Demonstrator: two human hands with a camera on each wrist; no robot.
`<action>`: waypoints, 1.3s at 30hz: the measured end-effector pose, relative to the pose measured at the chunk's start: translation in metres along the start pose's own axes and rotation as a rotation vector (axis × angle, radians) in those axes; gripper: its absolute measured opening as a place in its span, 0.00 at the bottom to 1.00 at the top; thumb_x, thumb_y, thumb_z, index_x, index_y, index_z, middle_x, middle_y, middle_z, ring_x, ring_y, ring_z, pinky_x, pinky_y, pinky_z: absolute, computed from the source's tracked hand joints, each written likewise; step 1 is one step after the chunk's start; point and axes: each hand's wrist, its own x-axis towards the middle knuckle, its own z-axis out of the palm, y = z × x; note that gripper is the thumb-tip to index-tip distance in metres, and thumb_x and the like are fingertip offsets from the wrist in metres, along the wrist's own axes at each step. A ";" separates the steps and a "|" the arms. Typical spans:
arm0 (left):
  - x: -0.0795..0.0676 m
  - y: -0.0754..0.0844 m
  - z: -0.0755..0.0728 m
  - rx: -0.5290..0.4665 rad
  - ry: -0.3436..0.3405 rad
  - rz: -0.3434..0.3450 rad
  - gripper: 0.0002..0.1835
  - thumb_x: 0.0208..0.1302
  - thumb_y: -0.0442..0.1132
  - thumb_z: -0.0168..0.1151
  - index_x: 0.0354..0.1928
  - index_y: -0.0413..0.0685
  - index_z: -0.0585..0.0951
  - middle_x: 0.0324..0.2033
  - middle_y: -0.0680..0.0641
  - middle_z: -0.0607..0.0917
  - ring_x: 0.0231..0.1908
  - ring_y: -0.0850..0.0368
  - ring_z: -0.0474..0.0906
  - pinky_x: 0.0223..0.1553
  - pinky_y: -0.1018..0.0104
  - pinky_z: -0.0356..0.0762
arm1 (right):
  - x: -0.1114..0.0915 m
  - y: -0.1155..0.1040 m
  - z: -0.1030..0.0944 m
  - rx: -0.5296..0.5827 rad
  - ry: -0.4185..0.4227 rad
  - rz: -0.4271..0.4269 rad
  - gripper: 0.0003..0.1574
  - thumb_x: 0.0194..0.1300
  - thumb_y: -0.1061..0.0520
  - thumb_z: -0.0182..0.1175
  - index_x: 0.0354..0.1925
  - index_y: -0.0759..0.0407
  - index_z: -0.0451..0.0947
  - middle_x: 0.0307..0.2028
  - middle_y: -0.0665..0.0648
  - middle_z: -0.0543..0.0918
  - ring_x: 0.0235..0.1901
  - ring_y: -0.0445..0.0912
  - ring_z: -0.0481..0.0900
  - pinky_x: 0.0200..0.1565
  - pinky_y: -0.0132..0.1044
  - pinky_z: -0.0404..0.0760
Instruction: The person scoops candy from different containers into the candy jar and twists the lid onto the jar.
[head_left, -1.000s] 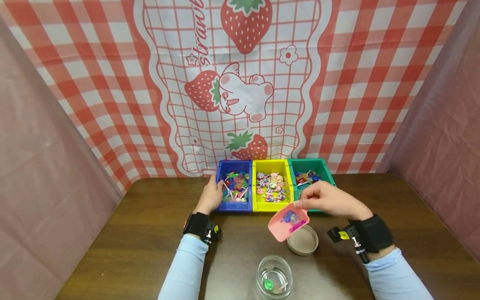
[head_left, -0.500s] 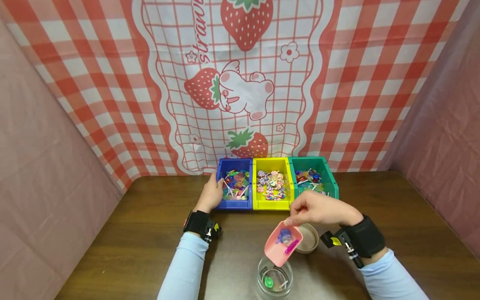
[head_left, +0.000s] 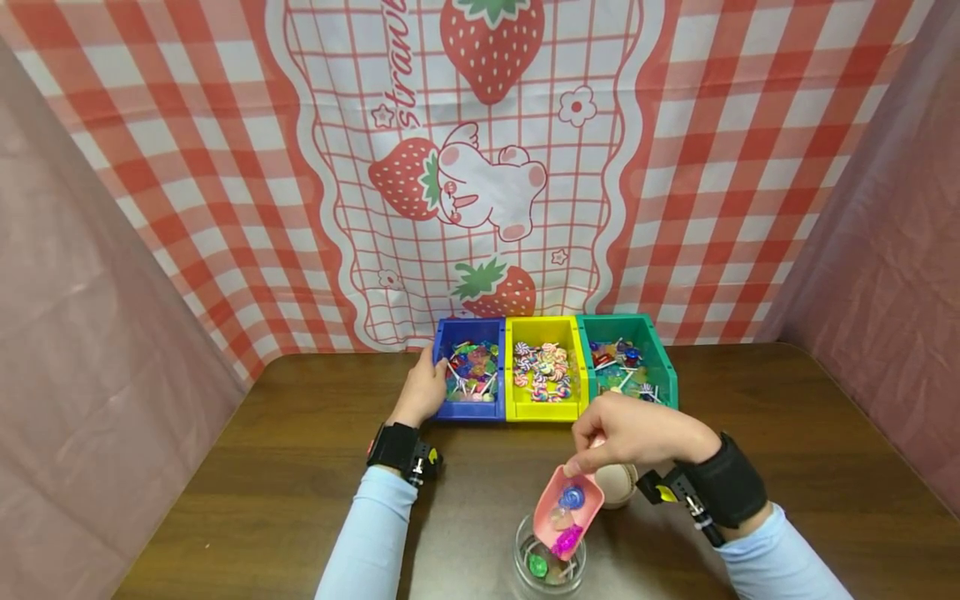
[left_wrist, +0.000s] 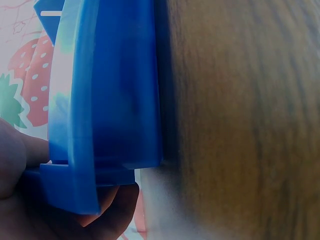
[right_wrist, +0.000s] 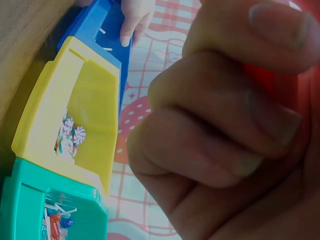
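Observation:
My right hand (head_left: 637,429) holds a small pink scoop (head_left: 589,505) by its handle, with its lip tilted down over a glass jar (head_left: 523,577). In the scoop lie a blue swirl candy (head_left: 572,497), a pale clear piece and a magenta candy (head_left: 567,540) near the lip. Inside the jar I see a green candy (head_left: 537,566) and a few pale pieces. My left hand (head_left: 420,390) grips the outer side of a blue bin (head_left: 469,410); its fingers curl round the rim in the left wrist view. The right wrist view shows curled fingers (right_wrist: 210,125).
A yellow bin (head_left: 547,412) of swirl lollipops and a green bin (head_left: 667,377) of mixed candies adjoin the blue one. A round beige lid (head_left: 618,485) lies behind the jar, partly covered by the right hand and scoop. A checked strawberry cloth (head_left: 495,200) hangs behind the table.
My right hand has brought the scoop from in front of the bins toward me and down over the jar, tipping it. The candies have slid toward its lip. The left hand stays put.

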 end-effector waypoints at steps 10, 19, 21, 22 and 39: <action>0.001 -0.002 0.001 0.007 0.011 0.013 0.26 0.79 0.41 0.44 0.73 0.39 0.60 0.61 0.32 0.75 0.62 0.38 0.71 0.64 0.44 0.65 | -0.001 -0.004 0.001 -0.021 0.004 0.025 0.19 0.62 0.40 0.69 0.20 0.45 0.79 0.17 0.39 0.70 0.18 0.35 0.66 0.22 0.28 0.59; 0.001 -0.002 0.001 0.018 0.005 0.010 0.26 0.80 0.40 0.44 0.74 0.38 0.59 0.63 0.32 0.74 0.63 0.38 0.70 0.65 0.45 0.64 | -0.003 -0.013 0.001 -0.053 0.019 0.042 0.18 0.60 0.40 0.70 0.20 0.43 0.79 0.16 0.39 0.70 0.18 0.36 0.68 0.22 0.29 0.61; 0.001 -0.002 0.001 0.017 0.003 0.007 0.26 0.80 0.40 0.44 0.74 0.38 0.59 0.63 0.32 0.74 0.63 0.38 0.70 0.65 0.45 0.64 | -0.004 -0.014 0.001 -0.064 0.025 0.049 0.19 0.60 0.40 0.70 0.19 0.43 0.78 0.16 0.39 0.70 0.18 0.37 0.69 0.21 0.29 0.61; 0.001 -0.002 0.001 0.016 0.003 0.004 0.26 0.80 0.41 0.44 0.74 0.39 0.59 0.63 0.32 0.74 0.63 0.38 0.70 0.65 0.45 0.64 | -0.004 -0.015 0.001 -0.073 0.028 0.053 0.19 0.60 0.39 0.70 0.19 0.43 0.78 0.15 0.39 0.69 0.17 0.37 0.68 0.21 0.29 0.60; 0.002 -0.003 0.000 0.016 -0.004 0.008 0.27 0.80 0.41 0.44 0.74 0.38 0.58 0.64 0.32 0.73 0.64 0.38 0.69 0.66 0.44 0.63 | -0.008 -0.024 0.000 -0.157 0.082 0.056 0.21 0.59 0.38 0.71 0.17 0.43 0.76 0.14 0.38 0.66 0.15 0.36 0.66 0.19 0.29 0.59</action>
